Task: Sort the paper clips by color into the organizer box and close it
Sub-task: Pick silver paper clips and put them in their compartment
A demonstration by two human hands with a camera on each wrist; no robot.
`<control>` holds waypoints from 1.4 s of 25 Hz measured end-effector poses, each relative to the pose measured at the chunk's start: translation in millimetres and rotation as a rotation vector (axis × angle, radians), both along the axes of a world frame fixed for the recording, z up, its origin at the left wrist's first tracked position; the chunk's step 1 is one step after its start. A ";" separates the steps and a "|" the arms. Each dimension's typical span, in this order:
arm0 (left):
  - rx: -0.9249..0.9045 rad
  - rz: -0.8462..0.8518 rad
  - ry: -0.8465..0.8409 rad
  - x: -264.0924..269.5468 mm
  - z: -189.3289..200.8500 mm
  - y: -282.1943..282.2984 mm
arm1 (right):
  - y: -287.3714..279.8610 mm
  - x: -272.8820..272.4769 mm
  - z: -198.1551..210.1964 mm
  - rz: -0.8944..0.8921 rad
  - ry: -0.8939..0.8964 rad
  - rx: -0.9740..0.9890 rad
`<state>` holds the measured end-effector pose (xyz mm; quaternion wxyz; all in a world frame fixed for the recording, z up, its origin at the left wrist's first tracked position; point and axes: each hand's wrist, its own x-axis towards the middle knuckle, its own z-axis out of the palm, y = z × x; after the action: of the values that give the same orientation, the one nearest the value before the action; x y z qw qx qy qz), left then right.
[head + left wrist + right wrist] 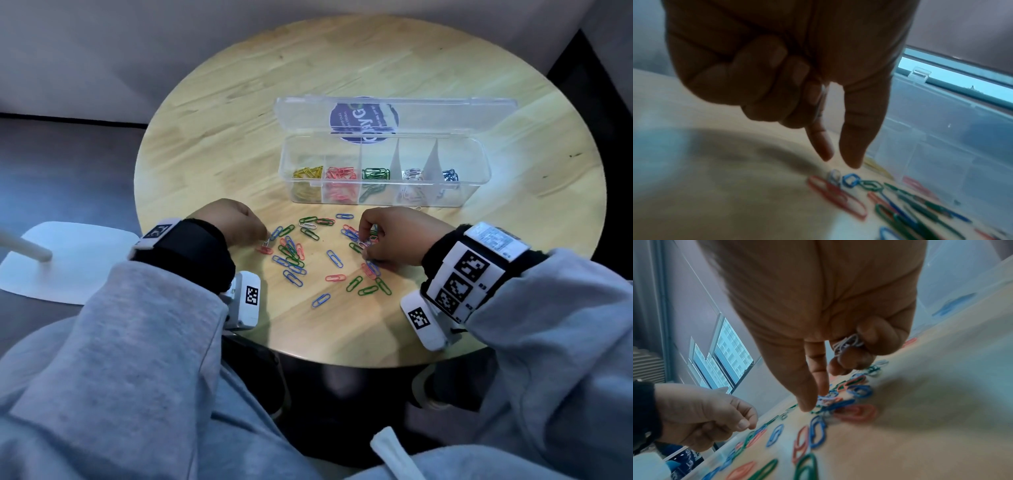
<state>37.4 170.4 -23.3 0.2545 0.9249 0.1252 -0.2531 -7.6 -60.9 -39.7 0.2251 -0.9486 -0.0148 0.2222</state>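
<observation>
Both hands are working the scattered clips: my right hand [838,331] is curling around white paper clips [847,344], my left hand [789,78] is pinching one white clip [821,104].

Head camera looks steeply down over the round table [239,113] from above. Each wrist camera peers along its palm, close in, sharing the scattered paper clips [298,255].

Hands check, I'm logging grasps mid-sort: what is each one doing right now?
Left hand: curled, holding a white paper clip against its fingers.
Right hand: curled round a bunch of white clips, thumb and forefinger reaching into the pile.
</observation>
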 end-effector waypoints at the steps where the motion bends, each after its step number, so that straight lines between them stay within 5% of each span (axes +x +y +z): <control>1: 0.044 -0.036 -0.011 -1.3 0.0 -0.2 | 1.7 -0.3 0.1 0.004 0.004 -0.010; 13: 0.015 -0.069 0.033 -4.9 -6.0 -11.5 | 6.4 0.1 1.9 0.066 0.052 -0.124; 18: 0.046 -0.139 -0.062 -5.5 12.9 -18.0 | 2.9 -1.2 5.0 0.062 0.131 -0.029; 21: -0.273 -0.142 -0.002 -5.4 19.1 -23.3 | -4.2 2.6 14.8 -0.015 0.126 0.174; 26: -0.813 0.104 0.040 -5.6 22.4 -35.7 | -14.6 4.2 22.8 -0.276 0.222 0.649; 35: -1.122 0.358 0.204 -5.4 20.8 -42.2 | -30.6 7.4 28.1 -0.682 0.406 1.163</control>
<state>32.0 128.2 -2.5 0.7295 0.5849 0.1499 -0.3213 -0.2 -91.5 -11.6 0.7510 -0.5662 0.2093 0.2678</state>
